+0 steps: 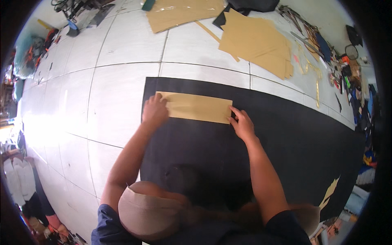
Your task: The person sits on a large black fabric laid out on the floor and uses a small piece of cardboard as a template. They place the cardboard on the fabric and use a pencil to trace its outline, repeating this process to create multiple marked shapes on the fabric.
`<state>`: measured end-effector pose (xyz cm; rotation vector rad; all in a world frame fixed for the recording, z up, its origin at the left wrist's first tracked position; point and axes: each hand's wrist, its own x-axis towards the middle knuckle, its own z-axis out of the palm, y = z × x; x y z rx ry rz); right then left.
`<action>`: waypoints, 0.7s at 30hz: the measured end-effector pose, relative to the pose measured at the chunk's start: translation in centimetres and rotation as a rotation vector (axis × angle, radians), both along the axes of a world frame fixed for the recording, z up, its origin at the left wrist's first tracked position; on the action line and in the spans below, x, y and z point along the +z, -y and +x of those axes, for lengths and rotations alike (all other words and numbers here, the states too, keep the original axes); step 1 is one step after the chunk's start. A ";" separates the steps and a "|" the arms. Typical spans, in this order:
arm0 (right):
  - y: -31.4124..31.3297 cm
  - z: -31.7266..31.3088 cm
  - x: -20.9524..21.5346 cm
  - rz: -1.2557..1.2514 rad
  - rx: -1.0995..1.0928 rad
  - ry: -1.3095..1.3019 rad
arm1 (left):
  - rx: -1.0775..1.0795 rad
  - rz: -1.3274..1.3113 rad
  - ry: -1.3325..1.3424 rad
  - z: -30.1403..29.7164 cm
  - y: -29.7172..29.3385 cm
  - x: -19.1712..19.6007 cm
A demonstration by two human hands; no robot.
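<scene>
Tan rectangular strip (196, 108) flat on a large black sheet (188, 143), upper middle of the frame, close to the sheet's upper left corner. Sheet lies on white floor tiles (118, 98).

Key relation: strip lies between the hands, its long axis running left to right and dipping slightly toward the right, roughly in line with the sheet's upper edge. Sheet shows as a narrow dark band above it.

Left hand (155, 109): over the strip's left end, fingertips down near its upper left corner. The nearer of the two, since it overlaps the paper; strip extends rightward from it. Cannot tell whether this grip pinches or only presses; fingers hide the contact.

Right hand (243, 124): at the strip's right short edge, strip lying to its left. Thumb and forefinger parted, tips at the edge, one above the other in the frame; grip looks unclosed, steadying at most.

Around: loose stack of tan sheets (257, 45), upper right; more tan sheets under clear plastic (179, 16), top centre; narrow tan offcut (208, 32) between them. Torn tan scrap (330, 192) on the black sheet, lower right, well apart from both hands.
</scene>
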<state>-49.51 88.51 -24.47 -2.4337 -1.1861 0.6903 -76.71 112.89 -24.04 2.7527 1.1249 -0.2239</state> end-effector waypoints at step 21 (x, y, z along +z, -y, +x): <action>-15.8 -8.5 1.9 0.502 -0.163 -0.532 | 0.221 -0.189 0.081 2.8 4.9 -1.2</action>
